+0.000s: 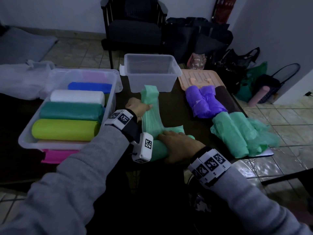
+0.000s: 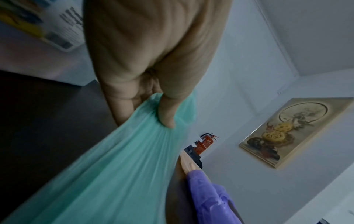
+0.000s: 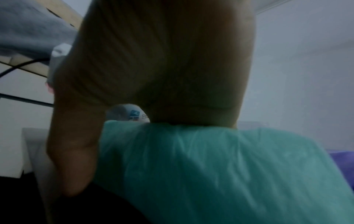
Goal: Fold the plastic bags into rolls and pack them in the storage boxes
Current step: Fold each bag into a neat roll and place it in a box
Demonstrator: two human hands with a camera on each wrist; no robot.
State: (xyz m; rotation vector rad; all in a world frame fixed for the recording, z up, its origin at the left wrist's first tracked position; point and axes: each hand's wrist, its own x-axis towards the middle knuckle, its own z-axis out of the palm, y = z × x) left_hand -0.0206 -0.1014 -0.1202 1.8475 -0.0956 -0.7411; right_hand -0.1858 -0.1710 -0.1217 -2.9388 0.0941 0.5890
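Green bag (image 1: 151,116) — your left hand (image 1: 138,108) grips its 12 o'clock stretch; your right hand (image 1: 177,145) lies flat on the roll.

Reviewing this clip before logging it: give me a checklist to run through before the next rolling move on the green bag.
1. Left hand grips the green bag strip, thumb curled over it: ok.
2. Right hand rests on the rolled end: ok.
3. Strip taut between the hands: ok.
4. Strip flat, not bunched: not ok, gathered at the grip.
5. Small clear box has room: ok, nothing visible inside.
6. Roll tightness: cannot tell.
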